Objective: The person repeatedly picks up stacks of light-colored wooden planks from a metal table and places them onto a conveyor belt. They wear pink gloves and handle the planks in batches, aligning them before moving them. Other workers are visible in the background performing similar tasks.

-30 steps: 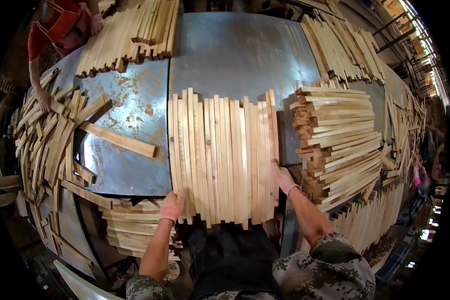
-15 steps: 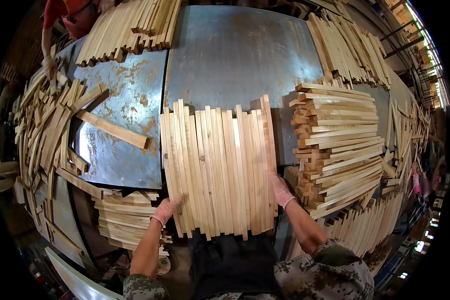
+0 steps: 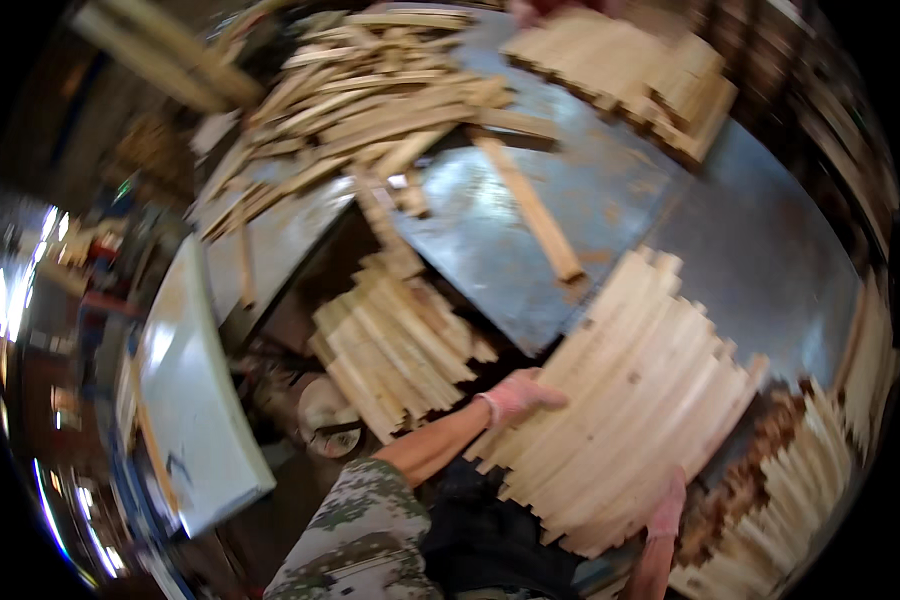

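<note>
A side-by-side row of pale wooden strips [image 3: 625,400] lies between my hands, its ends uneven. My left hand [image 3: 522,396], in a pink glove, grips the row's left edge. At the right edge, near the close end, my right hand [image 3: 667,508] presses against the outer strip; motion blurs its fingers somewhat. The row's far end overlaps the metal table [image 3: 760,250], and its close end is in front of my dark apron [image 3: 490,535].
Loose wooden pieces [image 3: 370,110] are heaped at the far left, with one strip [image 3: 530,210] apart on the metal. Stacks of strips stand lower left [image 3: 395,345], far right [image 3: 620,65] and near right [image 3: 780,500]. A pale panel [image 3: 195,400] and a bucket [image 3: 328,418] are at left.
My view has swung left, so the table and stacks appear turned and shifted right. Both hands remain at the sides of the row, which now slants in the picture.
</note>
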### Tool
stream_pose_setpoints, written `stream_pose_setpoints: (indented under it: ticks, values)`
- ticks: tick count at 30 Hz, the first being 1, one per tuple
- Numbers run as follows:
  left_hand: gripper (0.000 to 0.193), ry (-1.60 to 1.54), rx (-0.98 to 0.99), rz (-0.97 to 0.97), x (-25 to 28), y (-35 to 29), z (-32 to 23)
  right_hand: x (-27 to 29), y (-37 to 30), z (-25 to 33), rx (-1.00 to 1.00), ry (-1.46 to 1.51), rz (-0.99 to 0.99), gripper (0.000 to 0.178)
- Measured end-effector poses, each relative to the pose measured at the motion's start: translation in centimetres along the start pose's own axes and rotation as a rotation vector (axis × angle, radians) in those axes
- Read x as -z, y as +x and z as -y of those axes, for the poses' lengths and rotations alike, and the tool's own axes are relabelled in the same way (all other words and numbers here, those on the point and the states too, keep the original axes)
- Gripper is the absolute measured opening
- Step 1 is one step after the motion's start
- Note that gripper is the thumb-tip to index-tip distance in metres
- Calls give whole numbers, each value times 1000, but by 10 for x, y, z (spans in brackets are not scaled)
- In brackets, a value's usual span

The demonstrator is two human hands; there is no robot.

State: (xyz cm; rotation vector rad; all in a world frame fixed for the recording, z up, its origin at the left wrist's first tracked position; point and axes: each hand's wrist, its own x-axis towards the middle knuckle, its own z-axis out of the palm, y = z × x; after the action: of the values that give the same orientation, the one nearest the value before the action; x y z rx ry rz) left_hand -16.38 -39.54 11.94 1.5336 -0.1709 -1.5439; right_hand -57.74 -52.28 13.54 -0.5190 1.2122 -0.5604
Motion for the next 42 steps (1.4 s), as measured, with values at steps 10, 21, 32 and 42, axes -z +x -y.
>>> stream_pose_setpoints:
  ticks: [10,21,32,42]
  values:
    - [85,33,-241,-340,46,-185,-34,-99,-3,68,24,-248,373,72]
    - [76,-425,-593,-793,124,-465,87,-332,-89,-10,161,-469,829,46]
    - [74,-719,-666,-972,201,-744,287,-455,-342,-224,-42,-861,1148,34]
    - [108,-686,-180,-995,325,-831,417,-515,-460,-367,-234,-959,1046,23]
